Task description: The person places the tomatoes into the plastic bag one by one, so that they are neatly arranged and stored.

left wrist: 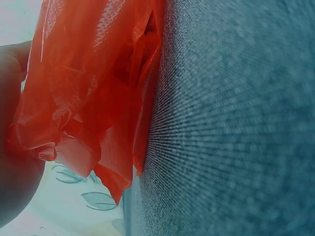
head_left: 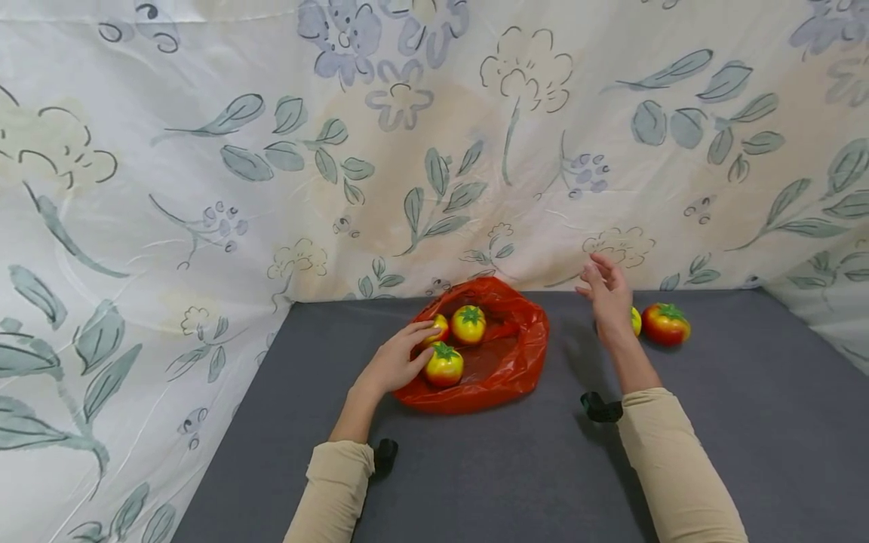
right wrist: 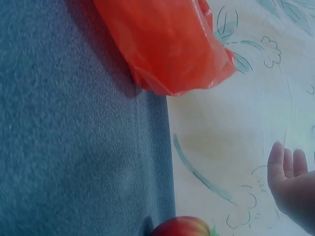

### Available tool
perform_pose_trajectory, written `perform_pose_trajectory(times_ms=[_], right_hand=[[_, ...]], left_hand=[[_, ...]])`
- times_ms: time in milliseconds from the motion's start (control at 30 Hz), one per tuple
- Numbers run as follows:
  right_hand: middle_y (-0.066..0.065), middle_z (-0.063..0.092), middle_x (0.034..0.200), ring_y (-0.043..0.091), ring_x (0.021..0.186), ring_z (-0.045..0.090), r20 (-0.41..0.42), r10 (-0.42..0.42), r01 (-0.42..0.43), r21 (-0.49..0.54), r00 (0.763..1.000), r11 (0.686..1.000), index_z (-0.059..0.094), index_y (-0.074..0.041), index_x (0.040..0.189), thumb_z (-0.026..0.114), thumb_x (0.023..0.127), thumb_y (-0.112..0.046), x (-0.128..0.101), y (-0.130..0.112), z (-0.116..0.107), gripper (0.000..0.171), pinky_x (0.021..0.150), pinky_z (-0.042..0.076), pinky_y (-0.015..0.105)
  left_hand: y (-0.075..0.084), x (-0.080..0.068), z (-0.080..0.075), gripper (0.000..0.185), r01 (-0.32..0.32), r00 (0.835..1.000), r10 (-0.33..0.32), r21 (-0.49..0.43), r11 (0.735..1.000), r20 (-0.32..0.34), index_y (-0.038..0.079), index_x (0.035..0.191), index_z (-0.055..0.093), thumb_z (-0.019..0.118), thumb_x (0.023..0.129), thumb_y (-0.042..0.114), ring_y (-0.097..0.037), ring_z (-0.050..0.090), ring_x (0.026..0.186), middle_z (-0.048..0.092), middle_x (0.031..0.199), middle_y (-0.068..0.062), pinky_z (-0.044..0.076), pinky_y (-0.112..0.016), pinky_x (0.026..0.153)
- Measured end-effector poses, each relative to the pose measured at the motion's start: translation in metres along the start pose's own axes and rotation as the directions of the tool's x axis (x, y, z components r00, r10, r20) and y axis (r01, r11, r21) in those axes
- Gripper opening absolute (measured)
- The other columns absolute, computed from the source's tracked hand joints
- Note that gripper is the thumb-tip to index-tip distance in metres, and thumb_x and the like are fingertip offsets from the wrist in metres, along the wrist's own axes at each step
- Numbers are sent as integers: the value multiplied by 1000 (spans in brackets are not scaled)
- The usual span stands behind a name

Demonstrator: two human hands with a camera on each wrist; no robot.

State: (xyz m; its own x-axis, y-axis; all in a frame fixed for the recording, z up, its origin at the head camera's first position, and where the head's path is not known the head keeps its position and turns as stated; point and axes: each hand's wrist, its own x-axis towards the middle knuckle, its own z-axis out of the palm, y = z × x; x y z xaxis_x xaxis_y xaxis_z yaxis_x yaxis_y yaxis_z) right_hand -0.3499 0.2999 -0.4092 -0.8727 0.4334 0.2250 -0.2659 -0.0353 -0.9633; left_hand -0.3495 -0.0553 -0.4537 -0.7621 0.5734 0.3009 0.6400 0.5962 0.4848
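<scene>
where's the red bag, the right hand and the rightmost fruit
red bag (head_left: pixel 532 348): head view, right side wall
right hand (head_left: pixel 612 302): head view, middle of the hand
rightmost fruit (head_left: pixel 666 329): head view, red body below the green top

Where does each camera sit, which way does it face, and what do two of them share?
Head: on the person's head, looking forward and down at the red bag on the dark table; both beige sleeves, the left hand and the right hand show.
Left wrist: looks closely at the red bag's side; part of the left hand shows at the left edge.
Right wrist: looks across toward the red bag and floral cloth; the right hand shows at lower right.
Shared: both wrist views show the red bag, table and cloth, turned sideways.
</scene>
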Motion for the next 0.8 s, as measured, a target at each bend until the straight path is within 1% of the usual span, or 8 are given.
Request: perform_pose_trajectory(times_ms=[67, 133, 267, 400, 467, 600, 667, 800], right_hand=[[13, 46, 132, 19, 109, 49, -11, 7, -7, 21, 1000, 1000, 48, -12, 138, 56, 96, -32, 0, -1, -2, 47, 89, 48, 24], [10, 49, 129, 16, 107, 51, -21, 13, -12, 38, 1000, 999, 50, -14, 137, 55, 96, -34, -1, -2, -5, 46, 91, 47, 27], [6, 51, 123, 18, 109, 51, -38, 18, -15, 74, 999, 997, 51, -15, 136, 55, 95, -37, -1, -3, -10, 47, 93, 46, 28], [8, 50, 125, 20, 112, 49, -46, 18, -14, 88, 999, 996, 51, -15, 136, 55, 93, -42, 0, -2, -17, 51, 89, 48, 24], [9, 50, 126, 18, 110, 50, -44, 20, -16, 96, 999, 995, 51, -14, 136, 55, 93, -43, 1, -1, -20, 52, 86, 48, 22], [9, 49, 127, 16, 107, 50, -47, 27, -22, 113, 999, 993, 50, -13, 137, 54, 93, -42, 2, 1, -27, 52, 83, 49, 19], [8, 49, 127, 17, 108, 49, -56, 27, -21, 103, 998, 994, 49, -13, 137, 53, 94, -42, 2, 1, -30, 52, 82, 49, 19], [6, 50, 123, 17, 107, 50, -79, 28, -18, 127, 997, 992, 50, -11, 137, 54, 94, -41, 3, 0, -37, 52, 79, 50, 17]], left_hand=[[0, -1, 0, 40, 2, 1000, -2, -3, 1000, -1, 12, 134, 57, 61, 94, 17, -27, 41, 130, 45, 142, -6, 35, -49, 103], [-1, -1, 1, 40, 3, 1000, -3, -5, 1000, -2, 13, 133, 57, 61, 94, 17, -27, 41, 130, 46, 142, -6, 35, -49, 103], [-3, 0, 2, 40, 8, 1000, -8, 3, 1000, 3, 13, 134, 57, 61, 94, 18, -26, 40, 131, 45, 143, -6, 35, -49, 104], [-3, 0, 3, 41, 12, 1000, -12, 5, 1000, 2, 14, 134, 57, 62, 94, 18, -25, 40, 131, 45, 142, -4, 34, -48, 104], [-3, 0, 3, 41, 19, 1000, -19, 10, 1000, 1, 14, 134, 57, 62, 93, 19, -25, 40, 131, 45, 142, -3, 34, -48, 104], [-2, 0, 4, 41, 25, 1000, -25, 15, 1000, 4, 15, 134, 57, 62, 93, 19, -24, 40, 131, 45, 142, -2, 35, -49, 104], [-2, 1, 3, 42, 23, 1000, -23, 14, 1000, 5, 14, 134, 57, 63, 93, 19, -25, 40, 131, 45, 142, -3, 35, -49, 104], [0, 1, 2, 42, 19, 1000, -19, 19, 1000, 9, 13, 134, 56, 62, 93, 18, -25, 40, 131, 45, 142, -3, 34, -47, 105]])
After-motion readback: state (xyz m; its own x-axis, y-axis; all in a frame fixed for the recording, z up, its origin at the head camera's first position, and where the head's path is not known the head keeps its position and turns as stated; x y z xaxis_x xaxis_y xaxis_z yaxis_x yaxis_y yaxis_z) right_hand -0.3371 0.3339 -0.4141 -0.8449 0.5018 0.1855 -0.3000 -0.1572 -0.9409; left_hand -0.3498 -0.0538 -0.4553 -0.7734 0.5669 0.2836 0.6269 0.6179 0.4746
